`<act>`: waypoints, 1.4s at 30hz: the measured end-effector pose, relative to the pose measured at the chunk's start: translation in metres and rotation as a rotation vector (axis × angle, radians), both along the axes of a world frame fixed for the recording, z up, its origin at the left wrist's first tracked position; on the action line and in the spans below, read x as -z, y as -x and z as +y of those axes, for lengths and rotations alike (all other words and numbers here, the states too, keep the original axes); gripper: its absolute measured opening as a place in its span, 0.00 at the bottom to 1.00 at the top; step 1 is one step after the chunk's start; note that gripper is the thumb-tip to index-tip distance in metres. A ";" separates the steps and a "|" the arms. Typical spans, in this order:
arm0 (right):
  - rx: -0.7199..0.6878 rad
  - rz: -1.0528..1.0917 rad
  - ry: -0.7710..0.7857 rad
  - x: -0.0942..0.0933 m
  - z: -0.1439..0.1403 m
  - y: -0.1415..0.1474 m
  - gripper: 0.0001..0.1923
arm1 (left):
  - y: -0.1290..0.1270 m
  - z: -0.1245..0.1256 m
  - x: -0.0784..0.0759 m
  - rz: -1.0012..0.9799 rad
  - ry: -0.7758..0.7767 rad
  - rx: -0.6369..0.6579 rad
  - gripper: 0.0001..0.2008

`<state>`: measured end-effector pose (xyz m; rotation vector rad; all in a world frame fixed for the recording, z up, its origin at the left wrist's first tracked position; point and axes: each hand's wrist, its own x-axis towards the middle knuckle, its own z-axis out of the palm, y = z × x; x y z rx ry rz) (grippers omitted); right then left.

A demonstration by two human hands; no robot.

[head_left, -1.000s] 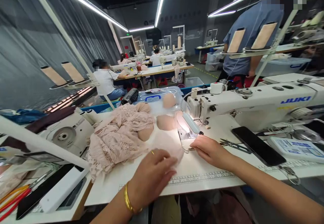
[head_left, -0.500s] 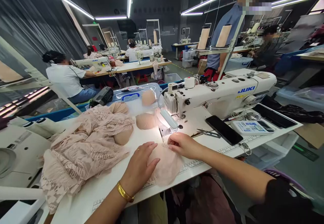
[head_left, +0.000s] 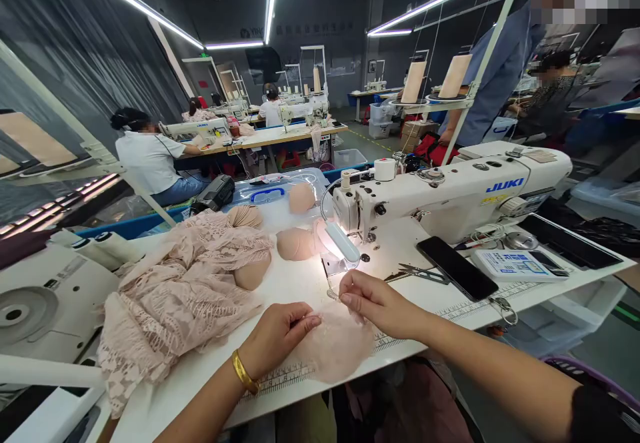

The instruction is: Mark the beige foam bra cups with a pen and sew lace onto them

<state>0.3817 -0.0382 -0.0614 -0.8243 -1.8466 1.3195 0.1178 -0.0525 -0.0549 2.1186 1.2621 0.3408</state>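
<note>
A sheer pale pink fabric piece (head_left: 343,349) lies at the table's front edge, over the printed ruler. Its upper left part is pinched between thumb and fingers of my left hand (head_left: 280,336), which wears a gold bangle. My right hand (head_left: 377,303) has its fingertips closed on the fabric's far edge, just in front of the needle area. A small pale bit (head_left: 333,293) shows beside those fingertips. Beyond them stands a white JUKI sewing machine (head_left: 450,183) with a lit lamp (head_left: 343,243) at its head. Beige moulded cups (head_left: 296,244) lie to its left.
A heap of pink lace (head_left: 185,296) covers the table's left. Scissors (head_left: 423,273), a black phone (head_left: 457,268) and a white-and-blue box (head_left: 517,265) lie on the right. Behind are a lidded plastic bin (head_left: 250,203) and thread cones (head_left: 414,81). A person in blue (head_left: 505,76) stands beyond.
My left hand's spread fingers have closed on the fabric. My right hand has risen slightly, still pinching the edge. The view has turned a little left, and the person in blue appears farther right.
</note>
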 end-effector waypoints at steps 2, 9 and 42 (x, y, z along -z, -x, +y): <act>-0.041 0.002 0.177 0.005 0.009 0.001 0.09 | 0.007 0.007 -0.005 0.068 -0.008 0.047 0.25; 0.199 -0.108 -0.004 0.038 0.048 0.008 0.09 | 0.007 0.092 -0.006 0.212 -0.429 -0.293 0.24; 0.009 -0.105 -0.329 0.004 0.000 -0.012 0.15 | -0.046 -0.017 -0.017 -0.216 -0.214 -0.077 0.31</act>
